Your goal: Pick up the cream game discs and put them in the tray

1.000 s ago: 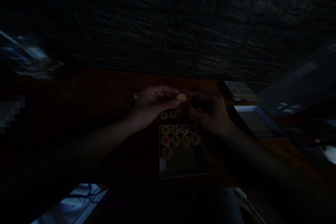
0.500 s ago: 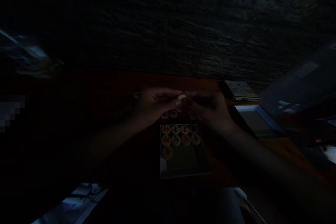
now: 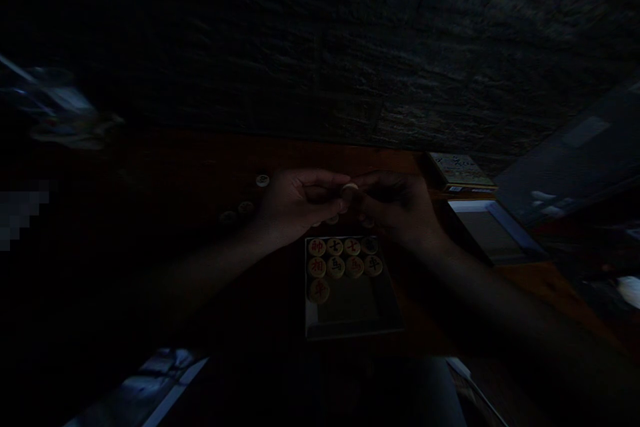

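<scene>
In the dim head view my left hand (image 3: 293, 207) and my right hand (image 3: 400, 207) meet above the table. Their thumbs and fingertips pinch one round Chinese chess piece (image 3: 351, 186), mostly hidden by the fingers. Just below them lies a shallow open box (image 3: 353, 331) with several pieces in rows; a red-marked piece (image 3: 319, 291) sits alone at the left of its third row. Under the hands, parts of loose chess pieces (image 3: 332, 220) show. More loose pieces (image 3: 263, 180) lie left of my left hand, on the table.
A dark brick wall (image 3: 320, 73) rises behind the wooden table (image 3: 210, 157). At the right are an open box lid or tray (image 3: 487, 230) and a printed box (image 3: 463, 172). Something clear and shiny (image 3: 65, 107), hard to make out, stands at the far left.
The held piece has turned between my fingertips and shows less of its pale surface. Both hands sit slightly lower, covering more of the loose pieces beneath them.
</scene>
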{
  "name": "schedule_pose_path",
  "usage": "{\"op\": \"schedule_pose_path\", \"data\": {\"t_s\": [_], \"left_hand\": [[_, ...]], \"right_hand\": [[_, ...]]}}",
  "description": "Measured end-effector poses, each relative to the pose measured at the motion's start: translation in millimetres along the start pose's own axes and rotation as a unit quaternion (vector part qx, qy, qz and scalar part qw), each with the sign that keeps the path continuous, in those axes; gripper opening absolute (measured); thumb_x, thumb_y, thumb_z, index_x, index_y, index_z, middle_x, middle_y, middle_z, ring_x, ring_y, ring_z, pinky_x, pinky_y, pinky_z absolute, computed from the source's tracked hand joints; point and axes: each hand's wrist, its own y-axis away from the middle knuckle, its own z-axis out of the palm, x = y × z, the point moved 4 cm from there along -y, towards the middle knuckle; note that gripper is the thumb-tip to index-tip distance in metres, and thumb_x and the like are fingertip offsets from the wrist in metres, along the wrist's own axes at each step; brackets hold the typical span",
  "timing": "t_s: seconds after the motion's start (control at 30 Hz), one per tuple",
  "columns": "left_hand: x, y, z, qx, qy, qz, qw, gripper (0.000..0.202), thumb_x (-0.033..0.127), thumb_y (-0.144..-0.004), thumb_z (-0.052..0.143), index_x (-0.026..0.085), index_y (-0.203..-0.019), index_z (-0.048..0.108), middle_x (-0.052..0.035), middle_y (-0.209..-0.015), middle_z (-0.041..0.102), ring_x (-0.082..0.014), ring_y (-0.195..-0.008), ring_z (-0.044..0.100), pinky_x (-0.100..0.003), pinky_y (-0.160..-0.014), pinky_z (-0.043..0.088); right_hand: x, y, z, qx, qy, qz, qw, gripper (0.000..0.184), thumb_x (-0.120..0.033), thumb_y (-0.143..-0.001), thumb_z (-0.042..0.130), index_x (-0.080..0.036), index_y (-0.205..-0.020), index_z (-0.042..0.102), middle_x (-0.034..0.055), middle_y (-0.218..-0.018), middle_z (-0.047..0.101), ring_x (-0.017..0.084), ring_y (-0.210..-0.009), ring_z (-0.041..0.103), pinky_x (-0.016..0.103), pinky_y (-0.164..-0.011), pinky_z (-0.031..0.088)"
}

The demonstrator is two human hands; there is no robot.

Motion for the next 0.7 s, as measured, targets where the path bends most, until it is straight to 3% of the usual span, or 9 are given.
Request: {"op": "schedule_pose_path", "data": {"t_s": [0.2, 0.43, 0.7], "left_hand": [[0.4, 0.5, -0.3, -0.013, -0.004, -0.004, 1.000, 0.040, 0.024, -0.074, 0.089, 0.016, -0.112, 0.078, -0.0084, -0.089, 0.082, -0.0200, -0.071, 0.078, -0.028, -0.063, 0.063], [3.6, -1.0, -2.4, 0.019, 0.018, 0.034, 0.999, 0.034, 0.030, -0.075, 0.090, 0.017, -0.105, 0.080, -0.0101, -0.108, 0.082, -0.0239, -0.094, 0.079, -0.033, -0.083, 0.064], [1.7, 1.6, -0.4, 0.018, 0.009, 0.023, 1.000, 0.025, 0.031, -0.079, 0.086, 0.017, -0.099, 0.081, -0.0094, -0.097, 0.082, -0.0229, -0.083, 0.079, -0.035, -0.078, 0.065]], "right_hand": [[0.9, -0.4, -0.3, 0.005, 0.002, 0.020, 1.000, 0.039, -0.046, -0.068, 0.093, -0.015, -0.090, 0.082, 0.0042, -0.072, 0.076, 0.011, -0.052, 0.062, 0.022, -0.048, 0.049], [5.0, -2.3, -2.7, -0.011, -0.003, 0.017, 1.000, 0.039, -0.042, -0.069, 0.093, -0.017, -0.097, 0.083, 0.0045, -0.077, 0.077, 0.012, -0.057, 0.064, 0.023, -0.052, 0.053], [3.9, -0.3, -0.4, 0.000, 0.017, -0.001, 1.000, 0.036, -0.048, -0.073, 0.089, -0.017, -0.089, 0.083, 0.0047, -0.073, 0.077, 0.011, -0.051, 0.061, 0.022, -0.046, 0.049]]}}
